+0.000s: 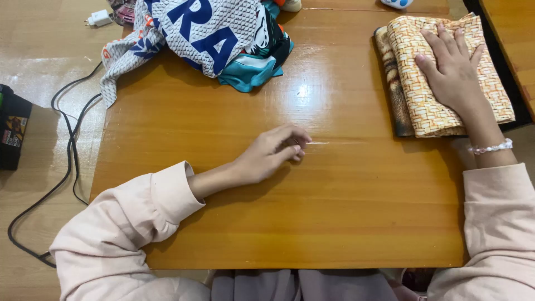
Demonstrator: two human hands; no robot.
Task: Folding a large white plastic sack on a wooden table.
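- Folded orange-and-cream woven-pattern cloth [440, 83], stacked at upper right of the wooden table [334, 212], is lying under the right hand [454, 69], fingers spread flat.
- Left hand [270, 153] is resting mid-frame, fingers loosely curled, pinching nothing.
- Heap of unfolded grey-and-blue garments [195, 33] is waiting at upper left.

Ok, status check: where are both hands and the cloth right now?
Right hand flat on folded orange patterned cloth, table's right edge. Left hand loosely curled on bare wood, holding nothing. Unfolded clothes pile at far edge.

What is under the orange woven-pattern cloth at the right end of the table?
Under the folded orange cloth lies a darker brown folded cloth, showing only along its left edge. The right hand presses flat on top. The rest beneath is covered.
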